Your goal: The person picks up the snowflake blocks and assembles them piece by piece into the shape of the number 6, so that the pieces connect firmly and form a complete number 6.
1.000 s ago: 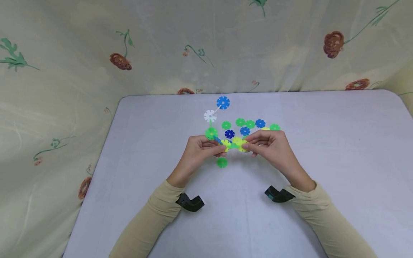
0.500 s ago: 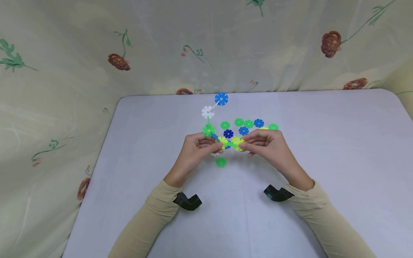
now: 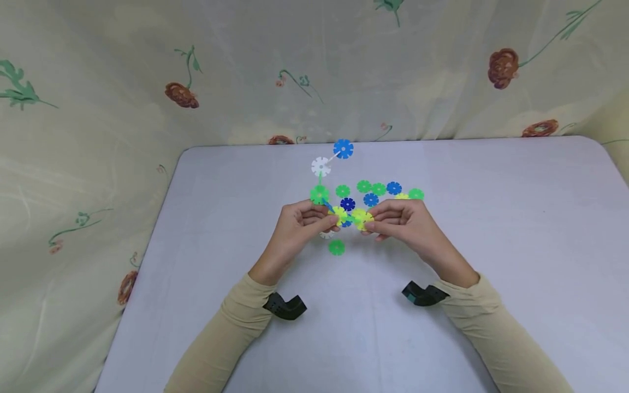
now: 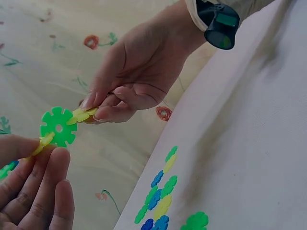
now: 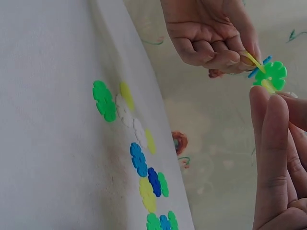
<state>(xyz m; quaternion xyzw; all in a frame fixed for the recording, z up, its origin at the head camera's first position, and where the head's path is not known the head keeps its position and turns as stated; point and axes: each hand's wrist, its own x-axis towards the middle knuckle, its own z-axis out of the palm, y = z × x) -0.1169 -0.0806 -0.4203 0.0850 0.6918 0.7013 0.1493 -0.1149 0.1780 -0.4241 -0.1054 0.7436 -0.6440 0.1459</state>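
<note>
My left hand (image 3: pixel 300 225) pinches a yellow notched disc (image 3: pixel 338 215) between thumb and fingers. That disc belongs to a linked chain with a blue piece, a green disc (image 3: pixel 319 195), a white disc (image 3: pixel 321 166) and, at the far end, a blue disc (image 3: pixel 343 148). My right hand (image 3: pixel 408 217) pinches another yellow disc (image 3: pixel 362 218). Between the two yellow discs sits a green disc (image 4: pixel 58 127), with both meeting its rim in the left wrist view. The fingers partly cover both yellow discs. Both hands are held above the table.
Loose notched discs lie behind and below the hands, among them a dark blue disc (image 3: pixel 348 204), a green disc (image 3: pixel 364 186) and a blue disc (image 3: pixel 394 188). One green disc (image 3: pixel 336 247) lies nearer the body. A flowered cloth (image 3: pixel 344 82) hangs behind the white table (image 3: pixel 491 218).
The upper end of the chain, with its white and blue discs, has tilted away from the body and lately a little right. Both hands keep their pinch and have barely moved.
</note>
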